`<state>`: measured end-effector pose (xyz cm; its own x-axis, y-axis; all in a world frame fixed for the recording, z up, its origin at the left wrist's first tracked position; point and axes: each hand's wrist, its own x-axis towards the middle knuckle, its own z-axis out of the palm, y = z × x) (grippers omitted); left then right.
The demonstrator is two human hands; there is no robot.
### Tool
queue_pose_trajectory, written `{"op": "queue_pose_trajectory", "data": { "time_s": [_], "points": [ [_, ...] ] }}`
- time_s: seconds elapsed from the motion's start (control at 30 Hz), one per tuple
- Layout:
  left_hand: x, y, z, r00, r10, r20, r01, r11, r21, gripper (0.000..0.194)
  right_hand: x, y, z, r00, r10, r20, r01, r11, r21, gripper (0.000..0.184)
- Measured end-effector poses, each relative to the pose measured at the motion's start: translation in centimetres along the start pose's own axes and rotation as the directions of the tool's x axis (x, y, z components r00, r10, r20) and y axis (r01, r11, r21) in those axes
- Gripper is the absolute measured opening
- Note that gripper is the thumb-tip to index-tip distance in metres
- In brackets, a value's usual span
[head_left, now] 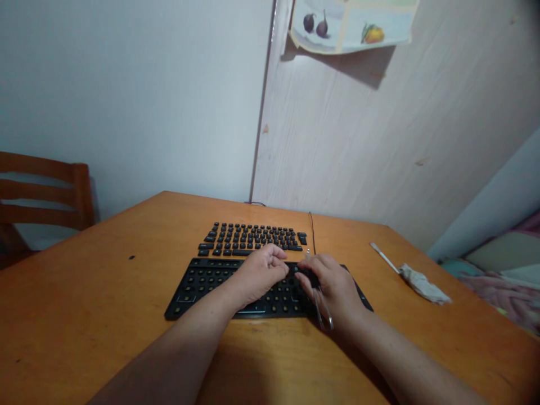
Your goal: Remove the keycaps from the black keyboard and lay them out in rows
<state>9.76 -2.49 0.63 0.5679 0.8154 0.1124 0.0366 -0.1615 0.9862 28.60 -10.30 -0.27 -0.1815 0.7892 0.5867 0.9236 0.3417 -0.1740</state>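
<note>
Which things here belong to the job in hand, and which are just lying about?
Belonging to the job:
keyboard
loose keys
wire tool in the right hand

Apparently just lying about:
white stick
crumpled cloth

Left hand: bare, with a broad, smooth back and rounded fingertips
Left wrist: bare, narrower than the arm nearer the viewer
Left forearm: uncovered as far as the near edge, thickening steadily towards it
Right hand: bare, rounded across the knuckles, with a blunt thumb
Right forearm: uncovered to the near right edge, smooth in outline
Fingernails: too blurred to make out
</note>
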Motion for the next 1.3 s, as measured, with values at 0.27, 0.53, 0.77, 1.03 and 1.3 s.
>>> {"op": "queue_pose_trajectory", "data": {
  "time_s": [0.27, 0.53, 0.77, 1.03, 1.3],
  "points": [
    [1.3, -0.6, -2.7, 0.947, 0.024, -0.321, -0.035, 0.999, -0.028, 0.018, 2.7, 2.8, -0.4, 0.975, 0.152, 0.163, -0.134, 0.985, -0.111, 0.012],
    [1.4, -0.6, -3.1, 0.936, 0.016, -0.352, -0.038, 0.998, -0.054, 0.015, 6.2, 5.9, 2.6, 0.919, 0.229, 0.321, -0.200, 0.972, -0.121, 0.013],
    [1.4, -0.8, -3.3, 0.938, 0.026, -0.345, -0.036, 0.999, -0.023, 0.017, 7.4, 6.9, 4.1, 0.885, 0.227, 0.407, -0.207, 0.974, -0.092, 0.015],
    [1.3, -0.5, -3.3, 0.943, 0.022, -0.333, -0.015, 1.000, 0.022, 0.018, 7.8, 6.3, 4.2, 0.873, 0.216, 0.438, -0.201, 0.976, -0.082, 0.013],
    [1.2, -0.6, -3.1, 0.947, 0.028, -0.320, -0.009, 0.998, 0.060, 0.015, 7.8, 6.5, 4.3, 0.871, 0.214, 0.443, -0.180, 0.977, -0.118, 0.014]
  ]
}}
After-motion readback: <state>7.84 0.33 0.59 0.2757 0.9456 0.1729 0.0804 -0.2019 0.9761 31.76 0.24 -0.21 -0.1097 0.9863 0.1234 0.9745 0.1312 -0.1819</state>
